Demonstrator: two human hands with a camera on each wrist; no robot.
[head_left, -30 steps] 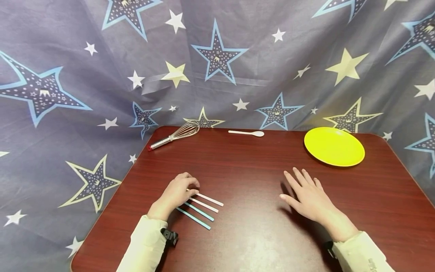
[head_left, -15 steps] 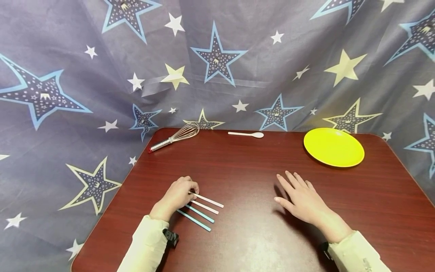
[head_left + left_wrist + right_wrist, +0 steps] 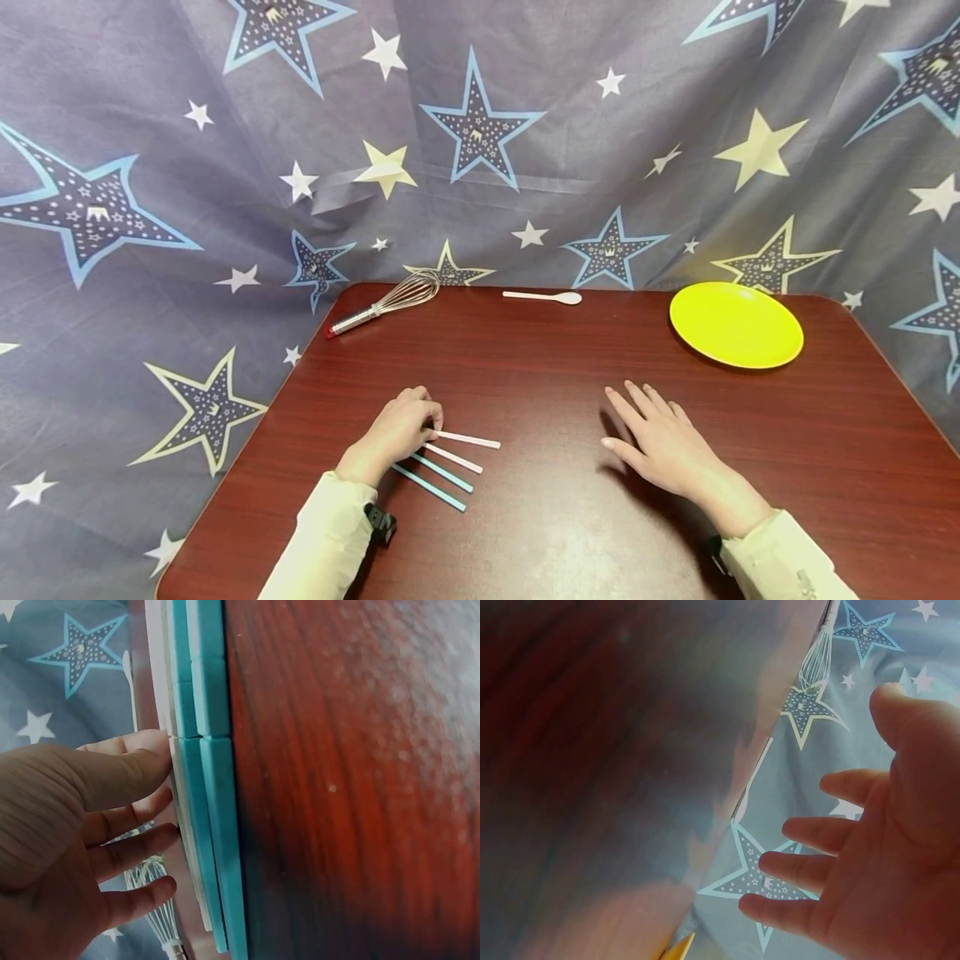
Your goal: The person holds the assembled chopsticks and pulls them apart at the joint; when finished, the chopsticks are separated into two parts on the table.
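Head view: the left hand [image 3: 393,429] pinched the farthest slender pale stick [image 3: 468,439], its free end swung farther from the three other straight sticks [image 3: 446,475] than before; the right hand [image 3: 667,450] hung loose, outstretched, over the glossy, wood-grained table [image 3: 547,525].

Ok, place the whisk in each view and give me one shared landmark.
Head: the whisk lies left of centre, about mid-height.
Left wrist: bottom, left of centre, partly behind the fingers.
Right wrist: top edge, right of centre.
Shared landmark: the white spoon, in all three.
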